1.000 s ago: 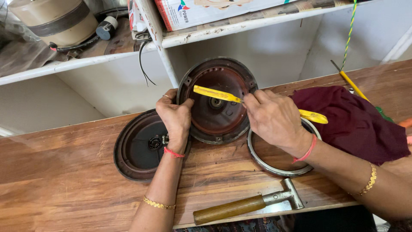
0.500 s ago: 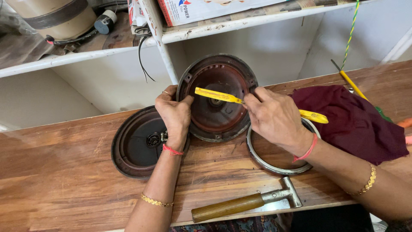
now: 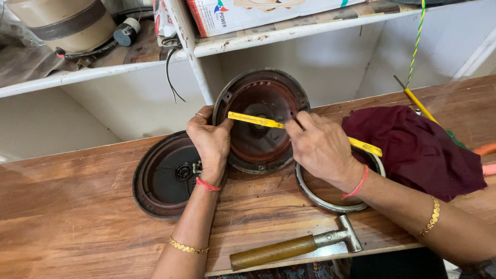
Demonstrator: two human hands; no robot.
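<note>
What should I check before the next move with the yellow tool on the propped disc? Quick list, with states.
1. Left hand steadies the disc at its left rim: ok.
2. Right hand grips the yellow tool: ok.
3. Tool lies across the disc centre: ok.
4. Disc is firmly seated on the bench: cannot tell, it leans tilted.
5. Hammer is secure: not ok, it lies at the front edge.
6. Ring is clear of the hands: not ok, it lies under the right wrist.
</note>
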